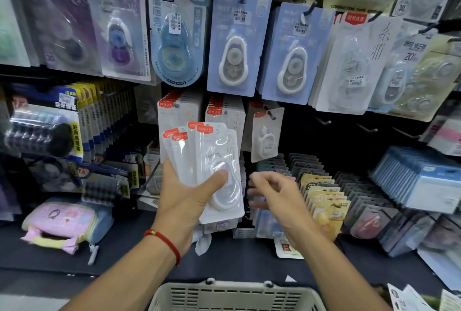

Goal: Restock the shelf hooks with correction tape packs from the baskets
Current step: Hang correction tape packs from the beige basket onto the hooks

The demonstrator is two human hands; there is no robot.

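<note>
My left hand [185, 197] grips a fanned stack of white correction tape packs [212, 158] with red labels, held upright before the shelf. Just right of the stack hovers my right hand [277, 193], fingers loosely curled and holding nothing. Behind the stack, matching white packs hang on two hooks [182, 108], [224, 111], and a single pack [267, 133] hangs on a third hook. Further right, bare hooks [324, 121], [368, 129] stick out of the dark panel. A beige plastic basket [234, 295] sits at the bottom, its contents hidden.
Blue correction tape packs [237, 43] and other brands hang on the row above. Boxes of stationery packs [321, 200] stand on the ledge to the right, with a blue box [421, 180] beyond. A pink pouch [62, 220] lies at the left.
</note>
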